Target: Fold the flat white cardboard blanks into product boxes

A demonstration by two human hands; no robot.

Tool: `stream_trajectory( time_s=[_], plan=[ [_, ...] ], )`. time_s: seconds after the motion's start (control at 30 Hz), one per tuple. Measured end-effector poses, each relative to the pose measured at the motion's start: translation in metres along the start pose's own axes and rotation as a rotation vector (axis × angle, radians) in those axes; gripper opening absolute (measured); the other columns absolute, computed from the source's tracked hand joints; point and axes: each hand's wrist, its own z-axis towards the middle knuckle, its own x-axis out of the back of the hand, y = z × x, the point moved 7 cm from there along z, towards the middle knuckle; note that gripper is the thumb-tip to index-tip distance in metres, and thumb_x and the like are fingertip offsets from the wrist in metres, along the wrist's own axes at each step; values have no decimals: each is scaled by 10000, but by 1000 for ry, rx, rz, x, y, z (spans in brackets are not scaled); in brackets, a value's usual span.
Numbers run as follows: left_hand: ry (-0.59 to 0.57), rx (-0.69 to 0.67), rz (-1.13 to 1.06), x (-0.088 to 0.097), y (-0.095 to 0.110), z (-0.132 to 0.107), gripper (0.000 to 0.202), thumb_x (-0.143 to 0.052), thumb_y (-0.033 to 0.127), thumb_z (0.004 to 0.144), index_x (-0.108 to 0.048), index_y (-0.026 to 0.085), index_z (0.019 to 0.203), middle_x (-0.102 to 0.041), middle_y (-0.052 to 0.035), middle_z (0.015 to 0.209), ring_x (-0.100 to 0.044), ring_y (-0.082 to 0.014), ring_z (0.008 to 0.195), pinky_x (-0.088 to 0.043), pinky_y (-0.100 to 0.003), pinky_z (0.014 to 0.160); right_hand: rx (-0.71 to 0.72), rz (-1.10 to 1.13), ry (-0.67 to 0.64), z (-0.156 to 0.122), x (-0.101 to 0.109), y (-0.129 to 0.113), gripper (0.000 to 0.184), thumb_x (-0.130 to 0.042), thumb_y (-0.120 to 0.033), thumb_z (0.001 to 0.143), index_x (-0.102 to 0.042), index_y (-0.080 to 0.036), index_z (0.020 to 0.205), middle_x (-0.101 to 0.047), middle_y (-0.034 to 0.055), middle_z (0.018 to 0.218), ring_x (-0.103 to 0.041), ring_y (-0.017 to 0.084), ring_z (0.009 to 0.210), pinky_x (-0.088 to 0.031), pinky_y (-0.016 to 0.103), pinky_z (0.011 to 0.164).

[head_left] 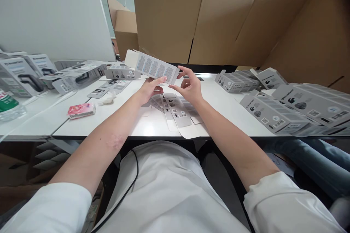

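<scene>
A grey and white printed carton (153, 66) is held in the air above the white table (109, 116), tilted with its open white flap at the upper left. My left hand (150, 89) grips it from below, fingers curled against its lower edge. My right hand (189, 87) pinches its right end between thumb and fingertips. Under my hands lies a small stack of flat, unfolded cartons (175, 111), reaching to the table's near edge.
Folded grey boxes are piled at the right (287, 111) and at the left (54, 74). A pink packet (81, 110) and a crumpled white scrap (108, 98) lie left of my arm. A green-labelled bottle (9, 106) stands far left. Big cardboard boxes (218, 14) rise behind.
</scene>
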Motion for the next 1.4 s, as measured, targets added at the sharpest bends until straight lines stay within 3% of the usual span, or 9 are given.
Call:
stream_trajectory(
  time_s=[0.33,0.53,0.93,1.27,1.4],
  plan=[
    [-21,6,-16,0,-2,0,506,-1039,643,846,-839,251,1096,-825,-90,1334,-666,-169,819,-655,-388,905,-15,38,12,-1,-4,1,951,-998,-826,949,-645,-443,1745,-753,66,1329,-543,162,662,-641,405,582],
    [-25,17,-15,-4,2,-4,521,-1049,643,829,-829,251,1092,-819,-78,1209,-597,-153,751,-657,-411,907,-1,23,24,-1,-4,-2,968,-971,-887,937,-654,-457,1744,-728,54,1278,-527,170,670,-610,386,538],
    [-43,5,18,-8,3,-7,487,-1017,618,863,-798,256,1105,-763,-28,1148,-448,-88,624,-687,-414,955,10,75,18,-1,-3,5,997,-1057,-840,871,-717,-408,1703,-698,50,1297,-503,125,652,-605,360,535],
    [-57,-4,41,-14,9,-12,481,-990,600,892,-808,259,1178,-797,-35,1192,-405,-78,616,-682,-418,976,-48,77,58,-2,-4,-8,989,-1050,-826,886,-703,-428,1722,-687,30,1214,-503,146,667,-579,345,511],
    [-27,5,31,-10,4,-8,523,-999,683,870,-796,258,1098,-811,-51,1134,-407,-86,597,-692,-430,935,-16,49,27,-1,-7,-9,1016,-1034,-832,903,-663,-437,1762,-696,38,1217,-513,163,680,-587,365,526]
  ],
)
